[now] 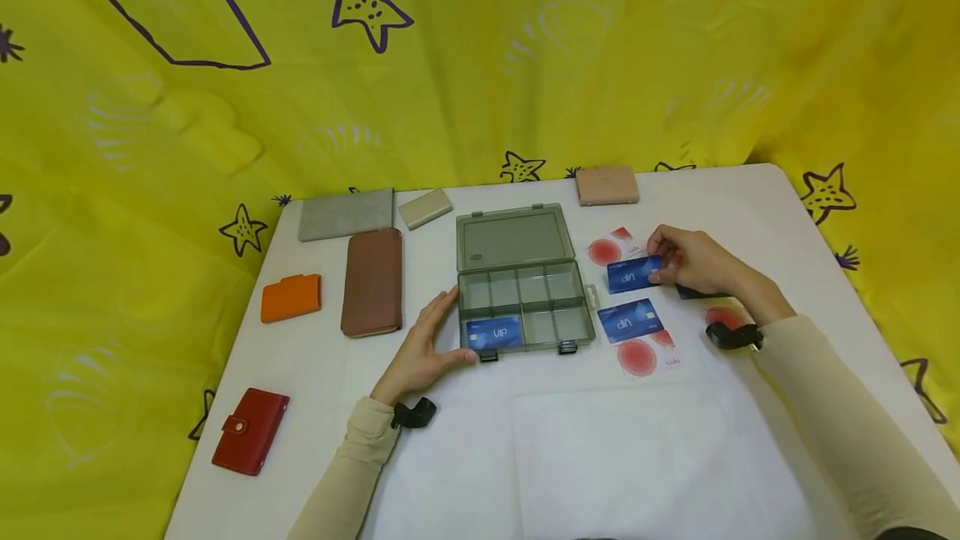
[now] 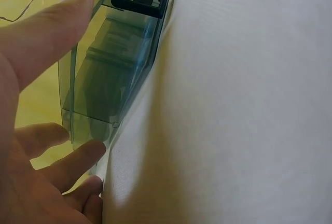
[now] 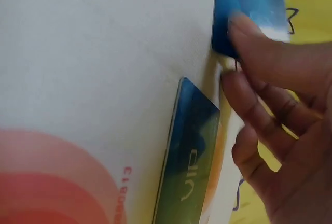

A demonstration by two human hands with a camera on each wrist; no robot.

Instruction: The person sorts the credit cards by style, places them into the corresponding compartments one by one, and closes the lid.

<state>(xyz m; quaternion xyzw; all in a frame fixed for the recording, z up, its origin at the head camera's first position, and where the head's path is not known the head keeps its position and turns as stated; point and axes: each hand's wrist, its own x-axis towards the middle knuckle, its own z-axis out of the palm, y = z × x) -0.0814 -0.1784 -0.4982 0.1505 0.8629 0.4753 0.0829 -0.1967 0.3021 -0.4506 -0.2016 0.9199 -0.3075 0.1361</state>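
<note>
Your right hand [image 1: 693, 261] pinched a blue VIP card [image 1: 633, 274], apparently lifting it; your flat left hand [image 1: 423, 348] steadied the compartment box [image 1: 521, 294]. Next, carry it over.

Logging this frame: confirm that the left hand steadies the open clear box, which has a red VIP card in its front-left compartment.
One detail is wrong: the VIP card in the front-left compartment is blue, not red, as the head view shows. The rest stands: the left hand rests against the open clear box.
</note>
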